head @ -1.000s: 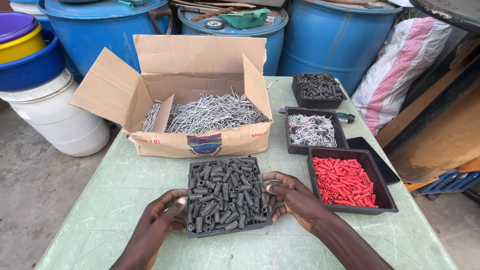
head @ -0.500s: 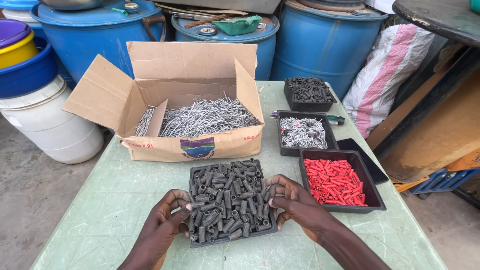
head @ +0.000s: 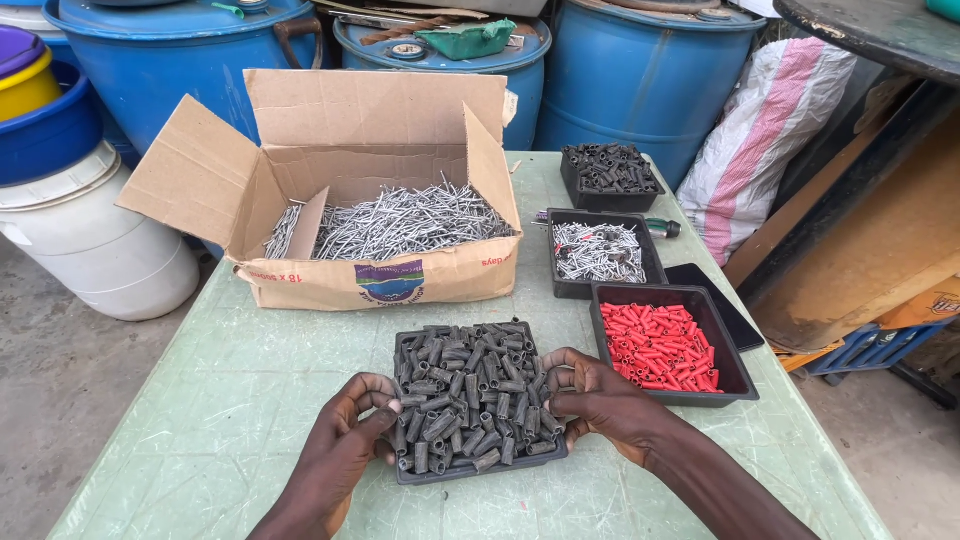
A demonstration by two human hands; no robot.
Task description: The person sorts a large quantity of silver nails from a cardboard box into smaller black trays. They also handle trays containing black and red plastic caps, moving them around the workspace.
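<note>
Outdoor yard, concrete ground; a pale green worktop [head: 200, 420] stands before a row of large blue plastic drums [head: 640, 80], with a white lidded plastic bucket [head: 90, 240] at far left.

On the worktop, left to right: the left hand [head: 340, 455], fingers curled around the left edge of a shallow black plastic tray heaped with dark grey wall plugs [head: 470, 400]; behind it, an open brown cardboard box of loose silver nails [head: 380, 220]; the right hand [head: 605, 405], fingers closed on the tray's right edge. Both hands grip the tray between them, and it sits flat on the worktop directly before the person.

Further right lies a black tray of red wall plugs [head: 665, 345], just beside the right hand, then a black tray of silver screws [head: 598, 252] and a black tray of dark plugs [head: 608, 172] behind it.

Risk, as judged: the grey plugs are piled above the rim, so any tilt or jolt would likely spill them. The right wrist sits close to the red tray and could knock it.
</note>
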